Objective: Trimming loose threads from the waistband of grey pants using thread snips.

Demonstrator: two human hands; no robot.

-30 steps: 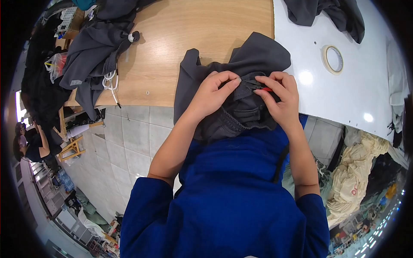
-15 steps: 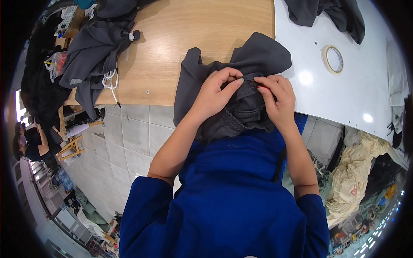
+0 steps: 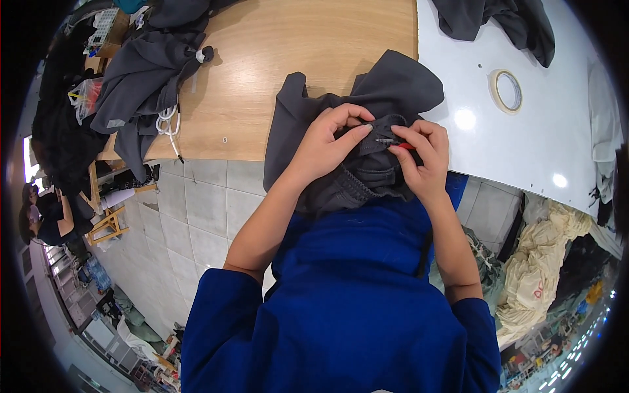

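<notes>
A dark grey garment (image 3: 288,131) with a gathered elastic waistband (image 3: 354,183) is bunched at the table edge and hangs over it toward my lap. My left hand (image 3: 333,141) pinches a fold of its cloth between thumb and forefinger. In my right hand (image 3: 424,150) is a small red-handled seam ripper (image 3: 406,145), held between thumb and fingers. Its thin metal tip points left over the cloth, close to my left fingertips. Part of the handle is hidden by my fingers.
Another grey garment (image 3: 141,82) with a white cord (image 3: 168,124) droops off the table at left. A tape roll (image 3: 506,91) lies on the white tabletop (image 3: 458,154) at right, with more grey cloth (image 3: 501,23) beyond it. Cream cloth (image 3: 537,268) is heaped below. A person (image 3: 56,213) is far left.
My right hand has shifted slightly down and away from my left. The seam ripper's metal tip and more of its red handle now show. My left hand stays nearly in place.
</notes>
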